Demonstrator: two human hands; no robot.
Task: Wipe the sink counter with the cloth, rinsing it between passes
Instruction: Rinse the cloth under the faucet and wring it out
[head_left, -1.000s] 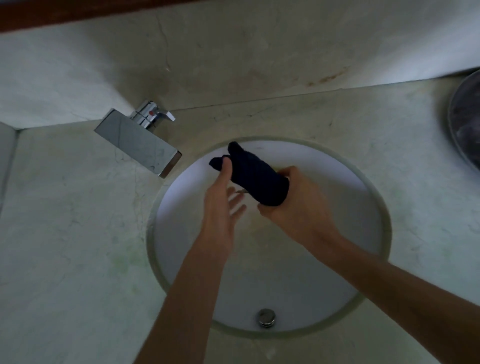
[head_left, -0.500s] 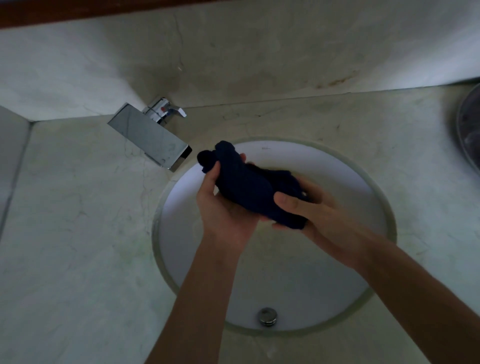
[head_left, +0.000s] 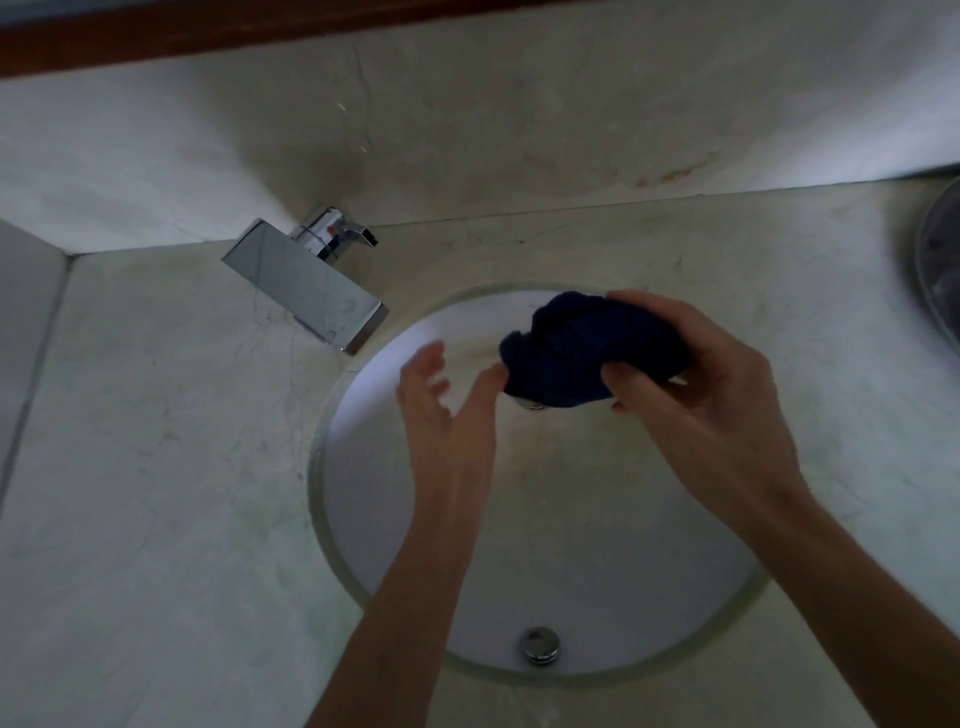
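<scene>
Jutting over the sink (head_left: 363, 545) rim at the left is the chrome faucet (head_left: 306, 288). The left hand (head_left: 447, 410) hovers with fingers spread, thumb just touching the dark cloth (head_left: 582, 348). The right hand (head_left: 691, 384) grips that bunched cloth above the basin, fingers and thumb curled round it.

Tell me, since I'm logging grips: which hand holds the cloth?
The right hand grips the dark blue cloth; the left hand is open beside it.
</scene>
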